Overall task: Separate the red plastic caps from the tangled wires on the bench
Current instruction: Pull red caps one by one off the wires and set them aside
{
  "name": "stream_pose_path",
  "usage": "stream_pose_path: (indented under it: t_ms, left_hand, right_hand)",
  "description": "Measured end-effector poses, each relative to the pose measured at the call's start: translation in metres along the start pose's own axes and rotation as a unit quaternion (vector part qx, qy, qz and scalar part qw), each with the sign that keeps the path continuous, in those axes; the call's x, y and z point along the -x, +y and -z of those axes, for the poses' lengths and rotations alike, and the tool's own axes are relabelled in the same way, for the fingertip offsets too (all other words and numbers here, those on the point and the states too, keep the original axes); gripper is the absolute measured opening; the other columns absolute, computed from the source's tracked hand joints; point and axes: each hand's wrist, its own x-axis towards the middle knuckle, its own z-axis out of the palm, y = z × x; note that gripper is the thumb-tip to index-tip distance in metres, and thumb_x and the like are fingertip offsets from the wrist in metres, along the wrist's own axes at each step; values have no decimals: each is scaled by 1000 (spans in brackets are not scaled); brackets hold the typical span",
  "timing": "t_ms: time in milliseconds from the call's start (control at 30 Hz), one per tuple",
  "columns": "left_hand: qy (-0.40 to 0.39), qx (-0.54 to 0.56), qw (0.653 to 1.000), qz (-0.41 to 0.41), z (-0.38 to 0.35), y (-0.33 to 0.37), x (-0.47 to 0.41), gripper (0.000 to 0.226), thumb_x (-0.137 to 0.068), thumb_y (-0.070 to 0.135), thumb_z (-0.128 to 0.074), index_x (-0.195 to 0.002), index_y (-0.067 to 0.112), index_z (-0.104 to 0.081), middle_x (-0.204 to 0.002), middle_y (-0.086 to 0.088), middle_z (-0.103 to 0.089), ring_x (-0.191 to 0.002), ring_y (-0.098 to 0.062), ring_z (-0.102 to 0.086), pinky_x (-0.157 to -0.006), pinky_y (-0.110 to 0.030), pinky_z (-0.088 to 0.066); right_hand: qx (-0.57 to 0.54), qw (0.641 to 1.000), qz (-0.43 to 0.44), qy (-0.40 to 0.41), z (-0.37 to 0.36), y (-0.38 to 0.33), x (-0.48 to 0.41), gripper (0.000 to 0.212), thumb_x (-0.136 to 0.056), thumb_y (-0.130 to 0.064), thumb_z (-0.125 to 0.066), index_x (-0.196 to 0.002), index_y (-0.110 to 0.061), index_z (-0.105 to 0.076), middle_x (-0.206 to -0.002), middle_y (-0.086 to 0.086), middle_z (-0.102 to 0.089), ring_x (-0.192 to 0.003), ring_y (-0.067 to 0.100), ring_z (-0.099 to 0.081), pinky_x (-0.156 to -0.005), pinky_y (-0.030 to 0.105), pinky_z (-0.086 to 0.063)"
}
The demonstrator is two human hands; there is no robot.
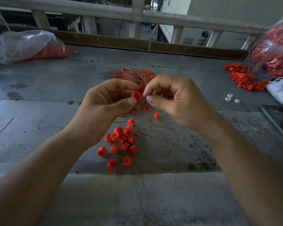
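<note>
My left hand [108, 101] pinches one red plastic cap [136, 95] between thumb and forefinger above the bench. My right hand [175, 101] pinches a thin wire [143, 99] that runs out of that cap. Behind both hands lies a tangled bundle of wires [129, 75] with caps still caught in it. Below the hands sits a loose group of several red caps [121, 142], beside a few bare wire loops [162, 139].
A clear bag with red caps [28, 44] lies at the far left. A fuller bag [278, 46] and a heap of caps [242, 77] are at the far right, with a white device [279, 90] and small white pieces [230, 97]. A wooden rail [137, 15] borders the back.
</note>
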Motion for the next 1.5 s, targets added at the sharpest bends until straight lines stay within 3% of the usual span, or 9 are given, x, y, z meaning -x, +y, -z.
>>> stream_pose_path:
  t_ms: [133,333,600,1000,1500]
  left_hand:
    - [5,5,1000,3,0,0,0,25,-65,15,-64,-91,14,-67,-80,-1,-72,-76,-12,-68,-69,-18,-53]
    - [-5,20,1000,18,-2,2,0,26,-67,4,-61,-86,16,-74,-79,-3,-73,-76,-12,-69,-68,-17,-53]
    - [6,18,1000,22,-2,2,1,30,-69,3,-58,-92,17,-72,-82,-4,-74,-79,-15,-70,-69,-18,-53]
    - [33,13,999,13,-2,2,1,28,-59,8,-63,-82,19,-75,-79,-4,-73,-78,-15,-70,-69,-18,-54]
    - [26,2,1000,15,-1,2,1,28,-64,10,-59,-84,21,-75,-83,-3,-74,-82,-18,-70,-71,-20,-54]
  right_hand:
    - [38,999,16,2,-1,1,0,16,-83,-3,-60,-80,-19,-60,-70,-6,-55,-63,3,-48,-61,10,-39]
    - [87,996,11,-5,-2,0,0,16,-83,-6,-63,-78,-21,-60,-73,-11,-56,-65,-6,-47,-63,7,-36]
    - [38,999,-16,3,-2,-4,3,20,-83,-7,-63,-73,-23,-59,-61,-18,-52,-56,-7,-50,-55,7,-38]
    - [-18,1000,-26,0,1,-4,3,22,-85,-6,-60,-73,-25,-59,-64,-12,-55,-58,0,-50,-56,12,-41]
    - [5,999,-39,-16,-2,-2,2,24,-84,-8,-62,-72,-29,-57,-67,-12,-57,-63,0,-54,-59,12,-45]
